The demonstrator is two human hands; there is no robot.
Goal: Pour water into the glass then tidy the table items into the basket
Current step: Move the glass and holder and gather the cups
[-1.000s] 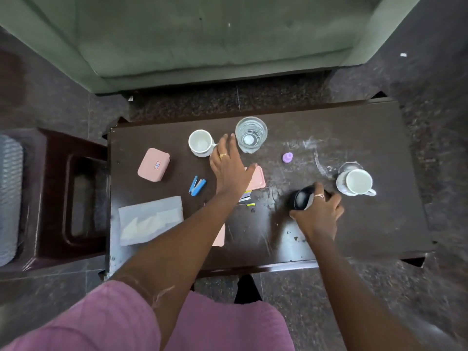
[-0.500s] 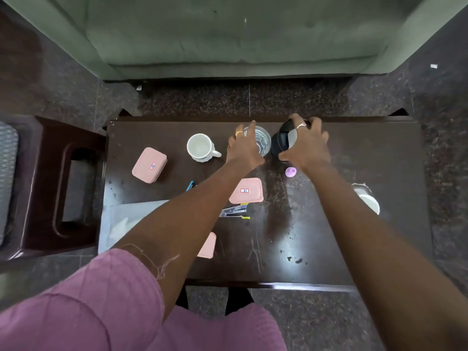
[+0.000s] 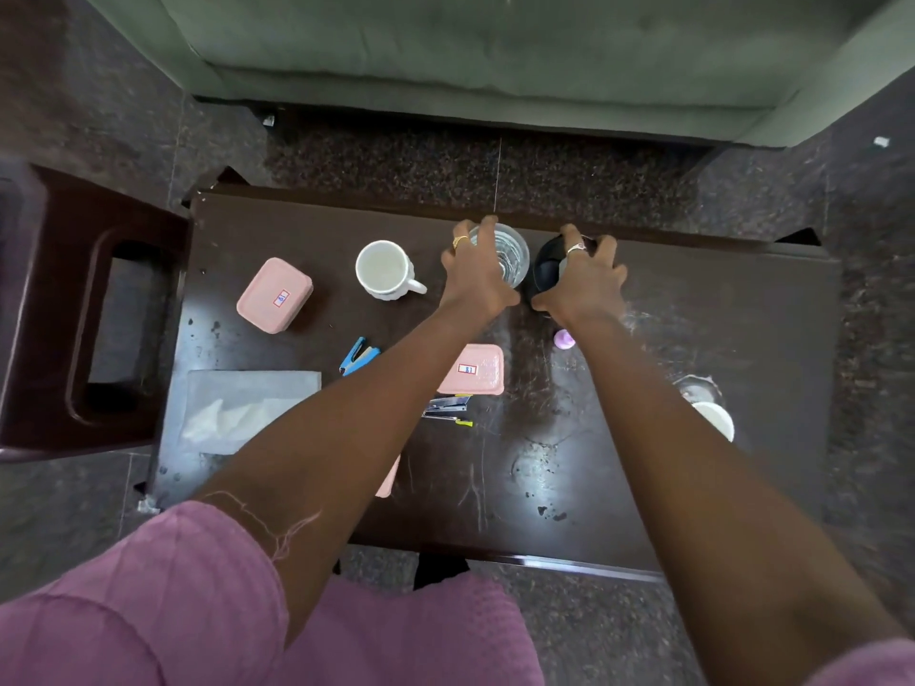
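Note:
A clear glass (image 3: pixel 512 255) stands near the far edge of the dark wooden table (image 3: pixel 693 339). My left hand (image 3: pixel 473 274) wraps its left side, fingers curled around the rim. Right beside the glass is a black bottle (image 3: pixel 544 272), open at the top, with my right hand (image 3: pixel 586 284) gripping it from the right. Its purple cap (image 3: pixel 564 339) lies on the table just behind my right wrist. No basket is in view.
On the table lie a white mug (image 3: pixel 386 269), two pink boxes (image 3: pixel 275 295) (image 3: pixel 473 371), a blue stapler (image 3: pixel 359 356), a metal stapler (image 3: pixel 445 408), a tissue packet (image 3: pixel 247 408) and a white cup (image 3: pixel 715 418) at the right. A brown stool (image 3: pixel 59 314) stands left, a green sofa (image 3: pixel 495 52) beyond.
My right hand has carried the black bottle from the table's front to beside the glass. My left hand has moved forward from the pink box and closed on the glass.

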